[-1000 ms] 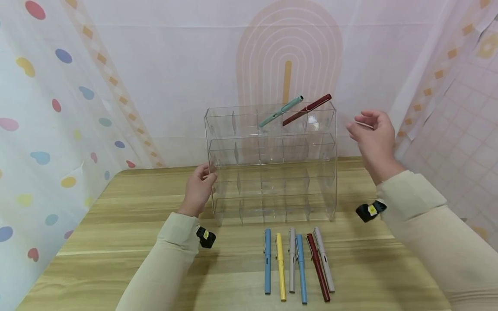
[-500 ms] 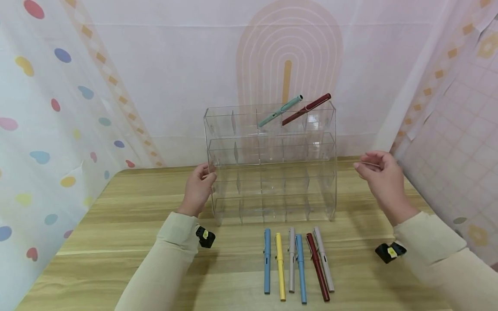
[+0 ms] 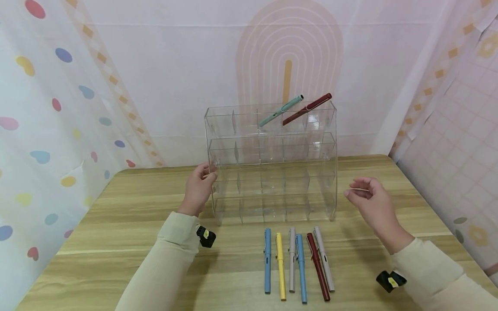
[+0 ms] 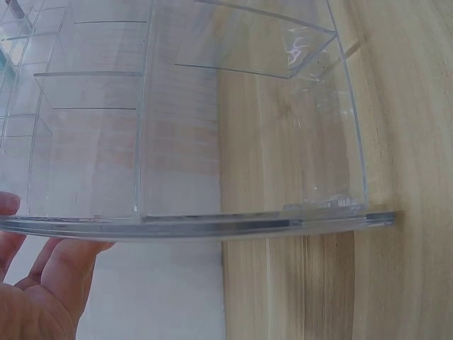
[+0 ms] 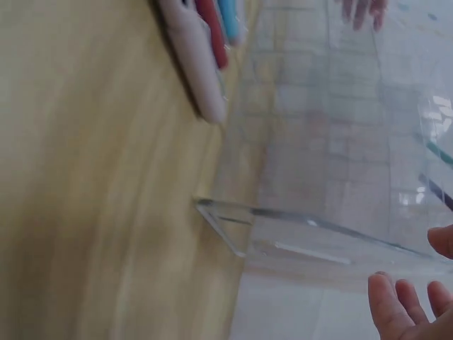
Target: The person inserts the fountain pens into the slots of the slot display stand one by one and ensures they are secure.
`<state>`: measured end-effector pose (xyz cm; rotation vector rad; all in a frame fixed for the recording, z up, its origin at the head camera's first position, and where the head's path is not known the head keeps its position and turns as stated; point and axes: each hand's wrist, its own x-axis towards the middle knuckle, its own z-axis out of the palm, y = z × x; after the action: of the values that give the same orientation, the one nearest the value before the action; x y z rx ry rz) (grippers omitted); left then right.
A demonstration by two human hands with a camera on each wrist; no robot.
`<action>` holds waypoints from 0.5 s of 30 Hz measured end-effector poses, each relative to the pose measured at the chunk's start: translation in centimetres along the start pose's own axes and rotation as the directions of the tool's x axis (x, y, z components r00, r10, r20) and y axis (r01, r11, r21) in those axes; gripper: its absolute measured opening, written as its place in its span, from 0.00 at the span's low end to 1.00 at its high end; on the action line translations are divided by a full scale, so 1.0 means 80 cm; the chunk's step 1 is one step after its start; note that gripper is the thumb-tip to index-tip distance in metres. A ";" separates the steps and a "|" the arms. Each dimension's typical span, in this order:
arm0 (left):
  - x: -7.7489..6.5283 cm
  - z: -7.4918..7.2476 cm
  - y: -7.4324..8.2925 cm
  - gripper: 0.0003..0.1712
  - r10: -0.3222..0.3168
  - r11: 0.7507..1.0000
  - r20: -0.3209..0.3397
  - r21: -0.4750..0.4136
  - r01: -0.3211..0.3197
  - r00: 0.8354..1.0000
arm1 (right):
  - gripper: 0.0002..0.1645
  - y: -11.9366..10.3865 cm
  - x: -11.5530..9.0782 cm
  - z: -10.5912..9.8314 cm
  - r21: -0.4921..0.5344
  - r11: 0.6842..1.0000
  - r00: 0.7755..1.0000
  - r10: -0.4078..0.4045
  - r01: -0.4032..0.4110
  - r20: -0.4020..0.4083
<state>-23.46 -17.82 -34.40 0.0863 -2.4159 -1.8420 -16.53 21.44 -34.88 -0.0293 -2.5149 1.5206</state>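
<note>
A clear acrylic pen rack (image 3: 272, 163) with tiers of compartments stands upright on the table. My left hand (image 3: 197, 188) holds its left side; in the left wrist view, a fingertip (image 4: 9, 203) shows on one face of the side panel and other fingers on the opposite face. To the right of the rack, apart from it, my right hand (image 3: 372, 206) hovers with loosely bent fingers and nothing in them. Leaning in the top tier are a mint-green pen (image 3: 282, 111) and a dark red pen (image 3: 307, 109).
In front of the rack lies a row of capped pens: a blue pen (image 3: 267, 261), a yellow pen (image 3: 281, 266), a lilac-grey pen (image 3: 292, 260), another blue pen (image 3: 301, 268), a red pen (image 3: 318, 268) and another lilac pen (image 3: 324, 259). A patterned curtain (image 3: 175, 77) hangs behind the wooden table (image 3: 128, 224).
My right hand has come down from beside the rack's top to beside its lower tiers. The left hand, the rack and the pens stay where they were.
</note>
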 end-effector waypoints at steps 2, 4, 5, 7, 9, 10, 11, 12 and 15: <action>0.000 0.000 0.001 0.24 0.001 1.000 0.001 -0.003 -0.001 1.000 | 0.27 0.003 -0.005 0.004 -0.005 1.000 1.000 0.004 -0.004 0.031; -0.001 0.001 0.001 0.24 0.002 1.000 0.001 -0.003 -0.002 1.000 | 0.27 0.008 -0.011 0.008 -0.015 1.000 0.998 0.009 -0.008 0.061; -0.001 0.001 0.002 0.25 0.003 1.000 0.001 -0.001 -0.003 1.000 | 0.26 0.010 -0.014 0.010 -0.021 1.000 0.997 0.011 -0.009 0.078; -0.001 0.001 0.002 0.25 0.004 1.000 0.003 -0.001 -0.004 1.000 | 0.26 0.015 -0.018 0.016 -0.033 0.999 0.994 0.016 -0.013 0.109; -0.001 0.001 0.001 0.25 0.004 1.000 0.001 -0.003 -0.004 1.000 | 0.26 0.019 -0.023 0.022 -0.041 0.999 0.991 0.020 -0.015 0.133; -0.001 0.001 0.001 0.25 0.004 1.000 0.000 -0.004 -0.004 1.000 | 0.25 0.021 -0.025 0.025 -0.040 0.999 0.989 0.023 -0.017 0.144; -0.001 0.001 0.001 0.25 0.005 1.000 0.001 -0.007 -0.005 1.000 | 0.25 0.022 -0.027 0.028 -0.037 0.999 0.987 0.026 -0.020 0.157; -0.001 0.001 0.001 0.25 0.006 1.000 -0.001 -0.007 -0.006 1.000 | 0.24 0.024 -0.028 0.031 -0.035 0.999 0.985 0.030 -0.025 0.167; 0.000 0.001 0.000 0.25 0.009 1.000 -0.004 -0.007 -0.009 1.000 | 0.23 0.028 -0.034 0.039 -0.033 0.998 0.979 0.054 -0.049 0.197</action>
<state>-23.43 -17.77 -34.42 0.0783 -2.4027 -1.8448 -14.65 19.45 -38.65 0.0553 -2.7092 1.5793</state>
